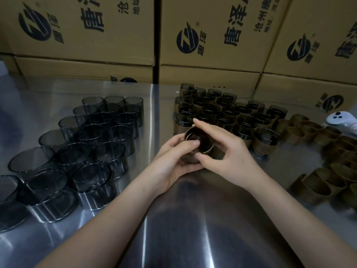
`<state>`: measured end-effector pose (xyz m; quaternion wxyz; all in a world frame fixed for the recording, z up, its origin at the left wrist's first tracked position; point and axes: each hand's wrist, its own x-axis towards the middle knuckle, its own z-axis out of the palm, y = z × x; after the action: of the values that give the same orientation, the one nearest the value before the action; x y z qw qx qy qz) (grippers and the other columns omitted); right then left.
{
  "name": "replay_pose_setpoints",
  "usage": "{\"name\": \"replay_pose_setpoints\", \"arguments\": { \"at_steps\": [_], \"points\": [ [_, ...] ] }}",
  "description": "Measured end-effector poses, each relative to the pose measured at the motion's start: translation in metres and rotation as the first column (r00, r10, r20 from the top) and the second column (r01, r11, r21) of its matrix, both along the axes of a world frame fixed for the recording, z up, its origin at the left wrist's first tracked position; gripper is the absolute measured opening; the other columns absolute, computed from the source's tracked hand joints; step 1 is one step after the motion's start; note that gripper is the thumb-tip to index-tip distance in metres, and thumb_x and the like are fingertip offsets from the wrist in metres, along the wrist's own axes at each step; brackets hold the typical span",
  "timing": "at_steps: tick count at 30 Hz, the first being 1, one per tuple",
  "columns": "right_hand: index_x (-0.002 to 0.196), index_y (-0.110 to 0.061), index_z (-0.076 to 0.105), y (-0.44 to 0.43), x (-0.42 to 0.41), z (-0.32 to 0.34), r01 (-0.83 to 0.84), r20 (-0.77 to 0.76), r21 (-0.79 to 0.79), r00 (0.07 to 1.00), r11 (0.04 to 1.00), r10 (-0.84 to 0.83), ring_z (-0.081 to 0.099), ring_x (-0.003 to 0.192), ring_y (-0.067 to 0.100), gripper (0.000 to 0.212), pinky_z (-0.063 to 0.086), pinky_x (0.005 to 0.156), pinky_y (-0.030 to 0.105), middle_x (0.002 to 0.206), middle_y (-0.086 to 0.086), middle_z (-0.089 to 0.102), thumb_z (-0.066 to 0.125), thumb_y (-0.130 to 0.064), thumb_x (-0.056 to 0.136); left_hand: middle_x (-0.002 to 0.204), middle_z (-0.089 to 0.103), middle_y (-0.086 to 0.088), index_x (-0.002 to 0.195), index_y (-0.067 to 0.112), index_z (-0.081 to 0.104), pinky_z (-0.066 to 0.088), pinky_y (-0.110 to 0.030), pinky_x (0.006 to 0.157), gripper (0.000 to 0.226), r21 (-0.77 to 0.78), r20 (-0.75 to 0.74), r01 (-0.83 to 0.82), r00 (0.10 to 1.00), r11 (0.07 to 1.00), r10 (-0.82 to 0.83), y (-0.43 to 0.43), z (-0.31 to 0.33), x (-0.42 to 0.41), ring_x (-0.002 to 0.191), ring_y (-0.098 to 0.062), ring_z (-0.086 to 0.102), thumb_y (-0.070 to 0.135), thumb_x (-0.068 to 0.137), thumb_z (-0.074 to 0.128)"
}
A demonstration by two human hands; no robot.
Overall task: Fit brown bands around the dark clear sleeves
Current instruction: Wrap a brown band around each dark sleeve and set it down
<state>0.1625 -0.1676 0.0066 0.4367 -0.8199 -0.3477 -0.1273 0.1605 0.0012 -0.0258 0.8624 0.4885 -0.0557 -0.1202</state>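
At the centre of the steel table, my left hand (173,161) cradles a dark clear sleeve (195,140) from below, thumb curled over its rim. My right hand (226,155) pinches a brown band (208,149) that sits partly around that sleeve, one finger on the far rim and the thumb at the near edge. Several bare dark sleeves (77,147) stand in rows on the left. Behind my hands stand several sleeves with bands fitted (228,115). Loose brown bands (328,167) lie scattered on the right.
Stacked cardboard cartons (212,39) with printed logos wall off the back of the steel table (193,219). A white handheld device (340,120) lies at the far right beside the loose bands.
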Motion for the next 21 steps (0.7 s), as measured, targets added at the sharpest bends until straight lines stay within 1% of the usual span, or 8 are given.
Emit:
{"name": "replay_pose_setpoints", "arguments": {
  "at_steps": [5, 9, 12, 14, 18, 21],
  "points": [
    [0.132, -0.027, 0.053, 0.0012, -0.0012, 0.0030, -0.013, -0.114, 0.159, 0.993, 0.987, 0.031, 0.052, 0.127, 0.003, 0.070, 0.042, 0.107, 0.025, 0.134, -0.001, 0.059, 0.066, 0.015, 0.078, 0.125, 0.065, -0.023, 0.133, 0.005, 0.055, 0.055, -0.051, 0.094, 0.059, 0.005, 0.021, -0.005, 1.000, 1.000, 0.005, -0.0016, -0.0003, 0.0017, 0.111, -0.034, 0.067, 0.011, 0.076, 0.070],
    [0.128, -0.025, 0.055, 0.0038, -0.0019, 0.0039, -0.019, -0.182, 0.266, 0.981, 0.964, 0.069, 0.056, 0.125, 0.008, 0.070, 0.043, 0.106, 0.025, 0.132, 0.003, 0.060, 0.058, 0.024, 0.078, 0.112, 0.070, -0.014, 0.131, 0.009, 0.056, 0.058, -0.040, 0.082, 0.060, 0.016, 0.048, -0.013, 0.999, 1.000, 0.012, -0.0014, -0.0002, 0.0035, 0.098, -0.025, 0.072, 0.009, 0.073, 0.071],
    [0.127, -0.023, 0.055, 0.0042, -0.0020, 0.0056, -0.022, -0.202, 0.298, 0.976, 0.954, 0.086, 0.056, 0.125, 0.008, 0.070, 0.043, 0.104, 0.022, 0.130, 0.006, 0.060, 0.056, 0.026, 0.078, 0.106, 0.072, -0.011, 0.132, 0.010, 0.055, 0.058, -0.037, 0.078, 0.062, 0.018, 0.053, -0.024, 0.998, 1.000, 0.024, -0.0013, 0.0000, 0.0034, 0.093, -0.023, 0.073, 0.009, 0.072, 0.072],
    [0.126, -0.023, 0.055, 0.0045, -0.0021, 0.0066, -0.023, -0.224, 0.319, 0.969, 0.947, 0.099, 0.056, 0.124, 0.008, 0.070, 0.044, 0.103, 0.022, 0.129, 0.005, 0.061, 0.055, 0.027, 0.078, 0.105, 0.073, -0.010, 0.131, 0.011, 0.056, 0.058, -0.036, 0.077, 0.062, 0.021, 0.054, -0.027, 0.998, 0.999, 0.026, -0.0014, 0.0001, 0.0032, 0.092, -0.022, 0.073, 0.009, 0.072, 0.073],
    [0.124, -0.023, 0.057, 0.0045, -0.0023, 0.0077, -0.009, -0.274, 0.373, 0.954, 0.928, 0.120, 0.059, 0.121, 0.009, 0.071, 0.046, 0.102, 0.024, 0.123, -0.001, 0.065, 0.052, 0.030, 0.077, 0.109, 0.072, -0.011, 0.130, 0.014, 0.057, 0.058, -0.036, 0.079, 0.061, 0.036, 0.053, -0.034, 0.998, 0.999, 0.032, -0.0019, 0.0000, 0.0027, 0.096, -0.025, 0.073, 0.009, 0.071, 0.074],
    [0.123, -0.020, 0.057, 0.0039, -0.0023, 0.0081, -0.002, -0.297, 0.395, 0.946, 0.919, 0.130, 0.061, 0.119, 0.010, 0.070, 0.047, 0.102, 0.025, 0.122, 0.000, 0.066, 0.049, 0.031, 0.077, 0.113, 0.071, -0.013, 0.128, 0.016, 0.059, 0.058, -0.037, 0.080, 0.061, 0.040, 0.050, -0.045, 0.998, 0.998, 0.043, -0.0020, -0.0003, 0.0027, 0.099, -0.028, 0.072, 0.008, 0.070, 0.076]
  ]
}}
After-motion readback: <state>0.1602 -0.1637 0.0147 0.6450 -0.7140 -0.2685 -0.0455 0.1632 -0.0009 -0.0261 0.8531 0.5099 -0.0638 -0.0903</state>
